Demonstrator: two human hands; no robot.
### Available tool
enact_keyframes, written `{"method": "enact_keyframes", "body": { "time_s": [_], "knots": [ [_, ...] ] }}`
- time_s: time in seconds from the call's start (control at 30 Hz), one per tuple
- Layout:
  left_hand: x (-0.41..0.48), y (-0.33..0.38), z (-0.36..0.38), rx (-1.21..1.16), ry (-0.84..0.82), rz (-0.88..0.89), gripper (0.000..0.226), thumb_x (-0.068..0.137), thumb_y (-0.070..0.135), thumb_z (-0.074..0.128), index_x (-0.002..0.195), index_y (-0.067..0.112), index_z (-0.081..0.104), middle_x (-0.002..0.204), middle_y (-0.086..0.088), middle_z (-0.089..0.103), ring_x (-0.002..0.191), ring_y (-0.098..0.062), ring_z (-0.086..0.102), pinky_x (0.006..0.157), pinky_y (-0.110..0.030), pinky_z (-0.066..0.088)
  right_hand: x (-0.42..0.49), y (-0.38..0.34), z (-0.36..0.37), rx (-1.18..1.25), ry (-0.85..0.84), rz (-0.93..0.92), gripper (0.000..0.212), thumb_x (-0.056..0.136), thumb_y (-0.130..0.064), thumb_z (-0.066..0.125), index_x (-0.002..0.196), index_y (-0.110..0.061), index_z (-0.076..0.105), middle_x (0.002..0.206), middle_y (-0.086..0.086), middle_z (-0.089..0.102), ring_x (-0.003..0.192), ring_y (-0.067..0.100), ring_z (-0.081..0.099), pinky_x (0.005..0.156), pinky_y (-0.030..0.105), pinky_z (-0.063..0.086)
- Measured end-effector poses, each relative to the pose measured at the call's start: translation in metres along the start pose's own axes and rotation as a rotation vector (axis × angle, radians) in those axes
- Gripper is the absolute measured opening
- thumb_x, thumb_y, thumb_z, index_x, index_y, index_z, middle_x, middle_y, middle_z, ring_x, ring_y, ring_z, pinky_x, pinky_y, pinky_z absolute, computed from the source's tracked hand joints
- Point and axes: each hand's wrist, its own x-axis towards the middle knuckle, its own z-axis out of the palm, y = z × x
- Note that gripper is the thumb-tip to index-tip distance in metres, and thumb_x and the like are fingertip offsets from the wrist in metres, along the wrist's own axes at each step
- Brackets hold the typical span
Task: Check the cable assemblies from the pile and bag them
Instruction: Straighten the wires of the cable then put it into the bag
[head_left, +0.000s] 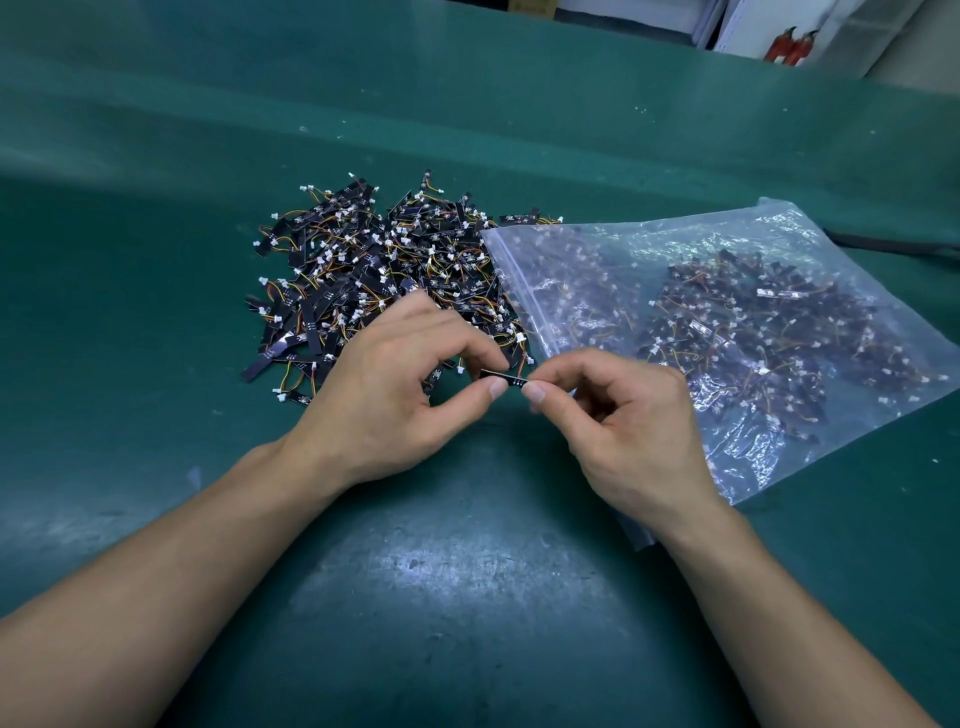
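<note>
Green matting is covering the counter (467, 597) in the head view, and two red fire extinguishers (792, 47) are showing beyond its far right edge. A pile (384, 270) of cable assemblies is lying at centre left; each unit is made up of a black strip, thin coloured wires and a small white connector. A clear zip bag (727, 322) is lying to the right of the pile with its zip edge overlapping the pile's right side, and it is holding many assemblies.

Both hands are working at the near edge of the pile. The left hand (395, 395) is pinching the left end of one cable assembly (503, 378) between thumb and fingers. The right hand (618, 431) is pinching the right end in the same manner. The strip is lying roughly level between the two thumbs. Its wires and connector are mostly hidden behind the fingers.

Judging by its build, the unit is likely very light. The strip is looking thin and stiff, and the wires are looking soft and liable to snag on neighbouring units. Gripping is best done at the strip edges, not at the wires, since pulling there is risking damage.
</note>
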Motion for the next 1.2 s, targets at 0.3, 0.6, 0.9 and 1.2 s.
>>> {"method": "enact_keyframes", "body": {
  "time_s": [0.3, 0.6, 0.9, 1.2],
  "knots": [
    [-0.0006, 0.0009, -0.0008, -0.014, -0.020, 0.008, 0.008, 0.090, 0.020, 0.073, 0.085, 0.014, 0.073, 0.082, 0.008, 0.070, 0.079, -0.022, 0.054, 0.073, -0.041, 0.047, -0.0009, -0.0011, -0.0006, 0.009, -0.017, 0.007, 0.005, 0.085, -0.023, 0.076, 0.081, -0.025, 0.074, 0.067, -0.020, 0.064, 0.053, 0.006, 0.054, 0.056, 0.012, 0.038],
    [-0.0001, 0.0013, -0.0011, 0.008, 0.022, 0.040, 0.009, 0.090, 0.017, 0.073, 0.083, 0.011, 0.074, 0.078, 0.006, 0.068, 0.076, -0.023, 0.054, 0.070, -0.038, 0.047, -0.0012, -0.0011, 0.0002, 0.054, -0.004, 0.027, 0.004, 0.085, -0.026, 0.076, 0.082, -0.027, 0.075, 0.069, -0.013, 0.068, 0.050, 0.009, 0.055, 0.054, 0.014, 0.040],
    [-0.0004, 0.0007, -0.0016, -0.015, 0.001, 0.006, 0.008, 0.090, 0.019, 0.071, 0.087, 0.012, 0.074, 0.081, 0.005, 0.070, 0.080, -0.024, 0.055, 0.073, -0.041, 0.048, -0.0008, -0.0011, 0.0008, 0.019, 0.005, 0.017, 0.006, 0.087, -0.026, 0.075, 0.081, -0.024, 0.073, 0.067, -0.014, 0.067, 0.053, 0.008, 0.056, 0.055, 0.014, 0.041],
    [-0.0003, 0.0008, -0.0003, -0.006, 0.015, 0.019, 0.007, 0.090, 0.016, 0.072, 0.084, 0.013, 0.072, 0.079, 0.006, 0.069, 0.078, -0.021, 0.054, 0.073, -0.038, 0.047, -0.0015, -0.0020, 0.0000, 0.031, 0.000, 0.016, 0.003, 0.085, -0.026, 0.076, 0.083, -0.025, 0.075, 0.068, -0.017, 0.066, 0.052, 0.008, 0.055, 0.055, 0.012, 0.039]
  ]
}}
